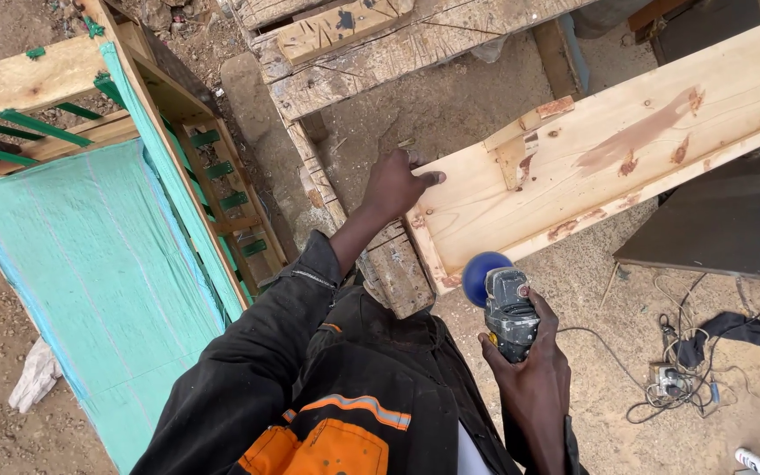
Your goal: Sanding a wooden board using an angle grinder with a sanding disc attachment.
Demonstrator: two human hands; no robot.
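Beside green-covered frame (98,264), left grip (395,186) steadying plank (609,149), right grip (525,361) grasping sander (505,299)

The left hand (395,186) is rested on the near end of the wooden box frame (609,145), which is propped on a worn sawhorse beam (398,273). The power sander (505,303) is held in the right hand (528,369) just below that end. A fabric-covered frame (107,273) is stood off to the left, and cables with a socket block (672,380) are spread on the ground at right.

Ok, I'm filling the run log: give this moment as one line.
left hand: pressing end of wooden frame | right hand: gripping angle grinder, blue disc by frame's corner | power strip on ground
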